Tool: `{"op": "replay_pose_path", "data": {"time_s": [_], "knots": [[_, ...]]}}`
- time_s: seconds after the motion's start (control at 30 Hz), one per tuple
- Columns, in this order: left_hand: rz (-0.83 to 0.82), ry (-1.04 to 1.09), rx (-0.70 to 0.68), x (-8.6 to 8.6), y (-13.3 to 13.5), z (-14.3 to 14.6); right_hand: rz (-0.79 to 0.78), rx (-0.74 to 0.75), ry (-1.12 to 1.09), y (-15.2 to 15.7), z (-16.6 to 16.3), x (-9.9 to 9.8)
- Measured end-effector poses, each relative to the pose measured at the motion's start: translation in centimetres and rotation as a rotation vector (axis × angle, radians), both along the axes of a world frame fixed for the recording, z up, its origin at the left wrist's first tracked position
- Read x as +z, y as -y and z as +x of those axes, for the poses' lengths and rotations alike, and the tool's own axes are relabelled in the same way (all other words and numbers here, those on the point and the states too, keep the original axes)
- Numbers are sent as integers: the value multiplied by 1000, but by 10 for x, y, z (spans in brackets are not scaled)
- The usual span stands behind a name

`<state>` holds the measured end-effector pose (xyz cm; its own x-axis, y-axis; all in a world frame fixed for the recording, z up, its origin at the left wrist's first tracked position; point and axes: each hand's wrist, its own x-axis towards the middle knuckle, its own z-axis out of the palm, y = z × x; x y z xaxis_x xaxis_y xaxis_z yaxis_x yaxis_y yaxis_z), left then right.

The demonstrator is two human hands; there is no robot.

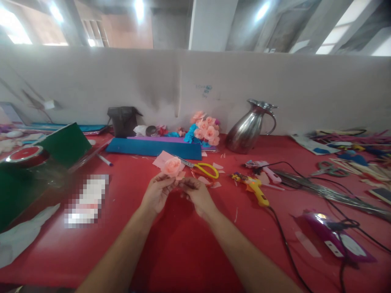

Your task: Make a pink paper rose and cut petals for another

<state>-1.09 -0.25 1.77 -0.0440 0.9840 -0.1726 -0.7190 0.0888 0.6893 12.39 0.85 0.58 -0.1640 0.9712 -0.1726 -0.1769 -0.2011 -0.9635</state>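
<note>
A pale pink paper rose (172, 166) is pinched at its base between the thumb and fingers of my left hand (158, 189). Close beside it, the fingertips of my right hand (193, 190) are pressed together at a small peach paper petal (181, 176) near the flower's lower right edge. Whether that petal is joined to the rose is too small to tell. Behind the rose lies a pink paper sheet (162, 158). Scissors with yellow handles (207, 171) rest just beyond my hands, with cut pink paper scraps (216, 184) around them.
On the right lie a yellow glue gun (258, 192) with its cord, a pink glue gun (271, 174), wire stems (324, 191) and a purple power strip (336, 236). A steel jug (246, 130), a flower bunch (207, 129) and blue paper (152, 149) stand behind. Tape (26, 156) sits left.
</note>
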Motion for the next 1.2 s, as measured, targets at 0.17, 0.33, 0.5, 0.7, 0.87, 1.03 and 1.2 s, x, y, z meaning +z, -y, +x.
{"op": "replay_pose_path", "data": {"time_s": [0.17,0.33,0.5,0.7,0.87,1.03,1.2], "knots": [[2,17,-6,2,0,1,0,4,7,1,0,1],[54,41,-16,7,2,2,0,6,-18,0,0,0],[37,47,-29,9,4,-1,-20,10,-39,-1,0,-2],[-27,-162,-88,1,3,1,-12,24,-57,1,0,1],[-6,-460,-7,-9,3,8,23,11,-21,1,0,3],[54,-529,95,-4,4,10,49,35,8,5,-2,4],[54,-488,111,-4,4,11,75,32,32,7,-4,5]]}}
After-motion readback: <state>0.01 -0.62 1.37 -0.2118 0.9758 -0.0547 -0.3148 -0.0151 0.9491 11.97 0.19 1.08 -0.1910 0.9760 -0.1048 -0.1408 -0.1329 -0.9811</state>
